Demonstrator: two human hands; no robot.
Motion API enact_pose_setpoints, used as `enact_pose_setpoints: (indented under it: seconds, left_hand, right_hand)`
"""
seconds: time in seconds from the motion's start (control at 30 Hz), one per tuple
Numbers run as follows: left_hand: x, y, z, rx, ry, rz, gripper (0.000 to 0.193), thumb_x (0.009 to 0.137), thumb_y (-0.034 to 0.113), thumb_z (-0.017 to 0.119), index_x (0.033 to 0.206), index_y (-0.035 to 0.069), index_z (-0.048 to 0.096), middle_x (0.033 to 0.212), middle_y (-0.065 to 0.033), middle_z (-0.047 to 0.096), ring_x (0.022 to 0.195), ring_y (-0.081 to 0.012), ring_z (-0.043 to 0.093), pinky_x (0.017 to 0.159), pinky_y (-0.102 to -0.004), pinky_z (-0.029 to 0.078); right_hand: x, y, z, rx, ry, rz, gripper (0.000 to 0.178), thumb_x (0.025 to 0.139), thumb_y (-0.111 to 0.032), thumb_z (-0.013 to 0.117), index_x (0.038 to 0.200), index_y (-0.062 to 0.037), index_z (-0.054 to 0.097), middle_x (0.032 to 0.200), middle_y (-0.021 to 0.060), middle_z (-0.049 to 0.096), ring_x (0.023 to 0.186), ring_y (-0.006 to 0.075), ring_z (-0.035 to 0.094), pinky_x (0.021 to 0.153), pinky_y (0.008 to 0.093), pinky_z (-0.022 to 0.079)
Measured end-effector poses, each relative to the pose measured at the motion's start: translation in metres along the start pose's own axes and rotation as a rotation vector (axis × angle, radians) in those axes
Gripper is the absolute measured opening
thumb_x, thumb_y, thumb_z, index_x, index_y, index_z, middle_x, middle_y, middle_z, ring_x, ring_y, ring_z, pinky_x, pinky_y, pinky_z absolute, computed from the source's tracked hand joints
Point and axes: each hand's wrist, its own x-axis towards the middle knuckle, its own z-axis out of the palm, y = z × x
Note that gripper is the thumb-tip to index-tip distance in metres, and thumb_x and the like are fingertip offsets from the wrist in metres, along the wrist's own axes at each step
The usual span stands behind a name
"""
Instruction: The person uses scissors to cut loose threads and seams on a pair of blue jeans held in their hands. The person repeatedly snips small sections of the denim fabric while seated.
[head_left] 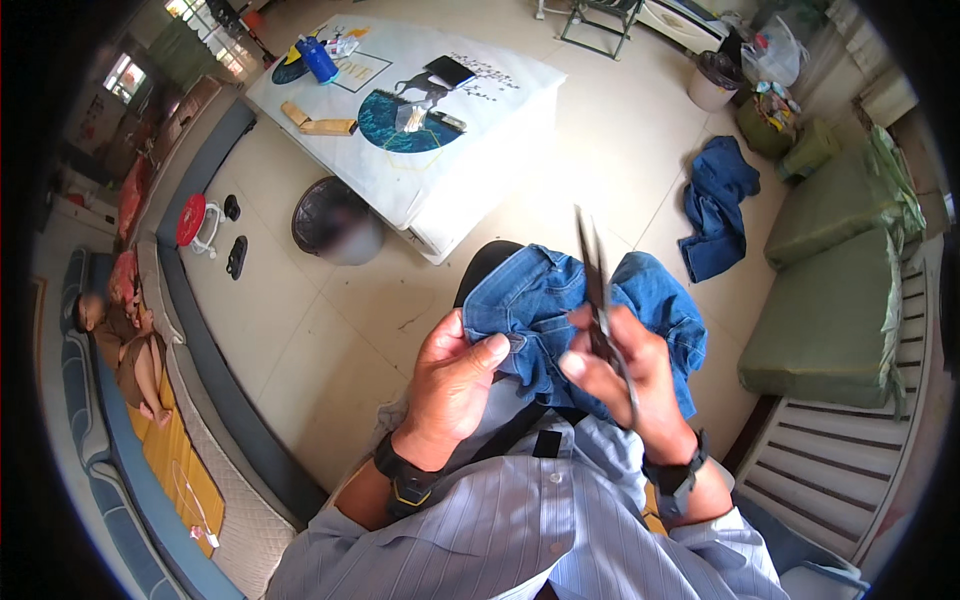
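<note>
Left grip (455, 385) pinches denim (510, 300); right grip (628, 372) points scissors (594, 270) away.

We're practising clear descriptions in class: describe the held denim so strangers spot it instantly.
Find the striped shirt at bottom centre. Just above it is the held denim, one edge gripped by the left hand. Unlike the loose denim on the floor at right, it's in hand.

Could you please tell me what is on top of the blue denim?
The left hand pinches the blue denim, thumb on top; the right hand holds a blurred dark tool, apparently scissors, over it. Denim behind the hands is covered.
</note>
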Motion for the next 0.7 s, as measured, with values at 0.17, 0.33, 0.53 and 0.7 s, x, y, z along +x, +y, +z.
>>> enact_pose_setpoints:
  seconds: [0.17, 0.33, 0.53, 0.7]
  left_hand:
    - [0.004, -0.004, 0.007, 0.041, 0.017, 0.021, 0.029, 0.1, -0.001, 0.069, 0.128, 0.001, 0.063, 0.122, -0.0068, 0.072, 0.11, -0.0148, 0.067, 0.103, -0.0342, 0.052]
    - [0.007, -0.01, 0.012, 0.088, 0.021, 0.048, 0.023, 0.1, -0.001, 0.068, 0.122, 0.003, 0.063, 0.117, -0.0043, 0.072, 0.104, -0.0104, 0.066, 0.097, -0.0294, 0.052]
    - [0.005, -0.015, 0.004, 0.106, -0.011, 0.071, 0.037, 0.1, -0.002, 0.066, 0.136, 0.001, 0.061, 0.129, -0.0069, 0.07, 0.119, -0.0159, 0.064, 0.109, -0.0357, 0.048]
    - [0.004, -0.012, 0.014, 0.092, 0.03, 0.081, 0.023, 0.1, -0.001, 0.069, 0.123, 0.002, 0.063, 0.118, -0.0049, 0.072, 0.106, -0.012, 0.066, 0.101, -0.0325, 0.052]
  right_hand:
    - [-0.047, -0.008, -0.022, 0.437, -0.307, 0.277, 0.046, 0.098, -0.029, 0.081, 0.13, -0.0002, 0.064, 0.096, 0.0034, 0.069, 0.088, 0.0101, 0.064, 0.079, 0.0285, 0.051]
    - [-0.068, 0.012, -0.014, 0.544, -0.366, 0.402, 0.045, 0.101, -0.034, 0.075, 0.13, -0.0006, 0.064, 0.092, 0.0068, 0.069, 0.075, 0.0116, 0.059, 0.07, 0.027, 0.047]
    - [-0.073, 0.018, -0.01, 0.616, -0.369, 0.395, 0.044, 0.102, -0.034, 0.073, 0.129, 0.0003, 0.064, 0.089, 0.0069, 0.068, 0.072, 0.011, 0.056, 0.068, 0.0267, 0.046]
    - [-0.076, 0.022, -0.008, 0.623, -0.386, 0.416, 0.045, 0.102, -0.034, 0.073, 0.13, 0.0004, 0.064, 0.089, 0.0065, 0.068, 0.073, 0.0111, 0.056, 0.068, 0.0266, 0.046]
